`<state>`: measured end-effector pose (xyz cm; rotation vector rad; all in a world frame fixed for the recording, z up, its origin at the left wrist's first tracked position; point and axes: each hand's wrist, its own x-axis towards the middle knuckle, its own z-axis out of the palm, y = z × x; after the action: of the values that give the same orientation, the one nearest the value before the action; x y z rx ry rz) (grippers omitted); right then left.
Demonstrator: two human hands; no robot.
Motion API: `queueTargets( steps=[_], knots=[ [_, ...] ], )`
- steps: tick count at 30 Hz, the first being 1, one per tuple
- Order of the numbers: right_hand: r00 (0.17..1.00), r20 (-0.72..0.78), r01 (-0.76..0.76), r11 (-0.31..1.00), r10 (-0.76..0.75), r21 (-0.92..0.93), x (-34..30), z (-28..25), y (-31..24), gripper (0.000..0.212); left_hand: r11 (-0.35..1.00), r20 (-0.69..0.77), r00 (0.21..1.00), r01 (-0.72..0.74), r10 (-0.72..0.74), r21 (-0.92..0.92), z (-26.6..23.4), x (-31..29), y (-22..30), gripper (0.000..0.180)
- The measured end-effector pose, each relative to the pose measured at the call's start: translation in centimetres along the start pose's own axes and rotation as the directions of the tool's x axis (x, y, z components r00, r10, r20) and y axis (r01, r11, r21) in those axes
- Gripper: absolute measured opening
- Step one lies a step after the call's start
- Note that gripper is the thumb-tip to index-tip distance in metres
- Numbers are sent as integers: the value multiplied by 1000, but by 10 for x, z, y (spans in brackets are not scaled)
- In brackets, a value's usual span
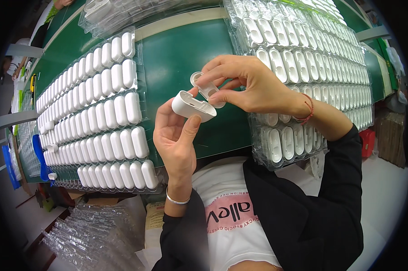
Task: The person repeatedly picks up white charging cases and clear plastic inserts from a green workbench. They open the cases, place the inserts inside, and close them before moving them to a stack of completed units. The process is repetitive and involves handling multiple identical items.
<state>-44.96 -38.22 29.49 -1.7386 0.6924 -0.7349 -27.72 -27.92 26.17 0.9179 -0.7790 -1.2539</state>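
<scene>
Over the green table, my left hand grips a white rounded plastic case shell, tilted with its hollow side up and to the right. My right hand pinches a white insert piece with round openings between thumb and fingers. Its lower end is close beside the shell's open edge; whether they touch I cannot tell. The fingers partly cover the insert.
On the left, clear trays carry rows of white rounded shells. Stacked trays at the right hold hollow white inserts. More clear trays stand at the back. A blue object lies at the table's left edge, and stacked clear trays are below.
</scene>
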Motion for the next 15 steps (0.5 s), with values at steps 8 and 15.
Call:
queueTargets(
  steps=[8,15],
  knots=[
    [1000,0,29,998,-29,-55,0,-1,-1,29,999,-26,1000,4,-5,-39,-2,-2,3,41],
    [991,-49,116,987,-122,-115,-1,3,0,21,990,-37,991,123,-126,-70,-1,-1,8,37]
  ],
)
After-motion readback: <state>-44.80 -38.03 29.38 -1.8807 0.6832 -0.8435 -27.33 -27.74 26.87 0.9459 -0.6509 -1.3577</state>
